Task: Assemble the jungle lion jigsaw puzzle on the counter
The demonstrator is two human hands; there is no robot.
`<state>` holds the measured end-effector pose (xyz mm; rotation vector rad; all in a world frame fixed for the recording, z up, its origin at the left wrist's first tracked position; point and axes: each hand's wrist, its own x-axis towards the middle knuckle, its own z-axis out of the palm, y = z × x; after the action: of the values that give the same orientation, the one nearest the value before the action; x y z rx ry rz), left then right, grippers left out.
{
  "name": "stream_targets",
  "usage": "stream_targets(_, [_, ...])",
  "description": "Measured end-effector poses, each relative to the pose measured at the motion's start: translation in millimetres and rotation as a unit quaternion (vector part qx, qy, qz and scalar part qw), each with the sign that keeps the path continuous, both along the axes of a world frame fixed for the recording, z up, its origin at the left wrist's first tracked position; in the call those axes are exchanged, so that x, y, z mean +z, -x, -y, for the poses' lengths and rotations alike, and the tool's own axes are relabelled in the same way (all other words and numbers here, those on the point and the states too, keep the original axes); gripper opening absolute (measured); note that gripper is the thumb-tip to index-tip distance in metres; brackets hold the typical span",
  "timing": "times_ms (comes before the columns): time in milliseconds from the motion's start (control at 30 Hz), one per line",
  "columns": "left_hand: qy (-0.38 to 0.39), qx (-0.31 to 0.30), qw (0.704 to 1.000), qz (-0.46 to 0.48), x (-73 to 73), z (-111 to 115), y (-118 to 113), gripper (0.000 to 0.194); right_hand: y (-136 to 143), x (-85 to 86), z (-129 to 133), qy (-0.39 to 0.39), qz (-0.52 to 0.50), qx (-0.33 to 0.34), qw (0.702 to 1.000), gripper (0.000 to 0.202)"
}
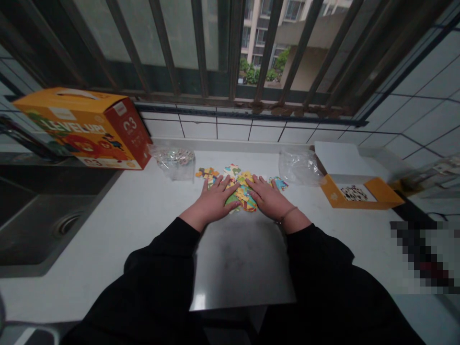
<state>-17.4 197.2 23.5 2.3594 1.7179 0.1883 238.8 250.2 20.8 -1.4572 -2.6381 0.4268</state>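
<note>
A loose pile of colourful jigsaw puzzle pieces [245, 192] lies on the white counter [151, 239], close to the far wall. My left hand [216, 200] rests palm down on the pile's left part, fingers spread. Over the right part, my right hand [269, 196] also lies flat with its fingers apart. Some pieces under both palms are hidden. Beyond my left fingertips are orange and yellow pieces [207, 172], and a blue piece [280, 183] shows beside my right hand. Neither hand grips a piece.
An orange cardboard box [86, 132] stands at the back left near the sink [32, 220]. Clear plastic bags [176, 163] flank the pile, the left one filled. At right is an open orange box [355, 194] holding pieces. A grey metal sheet [244, 263] lies before me.
</note>
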Motion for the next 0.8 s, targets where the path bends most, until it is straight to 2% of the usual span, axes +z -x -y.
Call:
stream_targets(67, [0.013, -0.045, 0.999, 0.012, 0.8, 1, -2, 0.075, 2, 2.2, 3, 0.009, -0.008, 0.036, 0.999, 0.061])
stream_targets(133, [0.011, -0.040, 0.999, 0.018, -0.5, 0, 1, 0.072, 0, 3.0, 3, 0.012, -0.008, 0.033, 0.999, 0.063])
stream_targets(300, [-0.030, 0.116, 0.993, 0.008, -8.4, -5, 13, 0.074, -7, -2.2, -3, -0.011, 0.020, -0.104, 0.994, 0.069])
stream_targets(367, [-0.038, 0.143, 0.989, 0.013, -9.8, -5, 13, 0.078, -7, -4.0, -4, -0.018, 0.026, -0.127, 0.991, 0.072])
stream_targets(433, [-0.028, 0.131, 0.991, 0.015, -8.8, -2, 10, 0.084, -5, -3.9, -2, -0.012, 0.026, -0.111, 0.993, 0.074])
stream_targets(567, [0.022, 0.021, 0.999, 0.012, -3.0, 4, -1, 0.098, 0, -0.4, 3, 0.014, 0.027, -0.007, 1.000, 0.074])
stream_targets(633, [0.026, -0.011, 1.000, 0.014, -1.2, 5, -2, 0.104, 0, -0.2, 3, 0.017, 0.028, 0.013, 0.999, 0.073])
stream_targets(700, [0.018, 0.020, 1.000, 0.013, -1.3, 4, 0, 0.104, -2, -2.7, 1, 0.010, 0.032, -0.020, 0.999, 0.073])
stream_targets(800, [-0.007, 0.126, 0.992, 0.007, -3.7, 0, 8, 0.101, -7, -9.3, -3, -0.008, 0.043, -0.107, 0.993, 0.075])
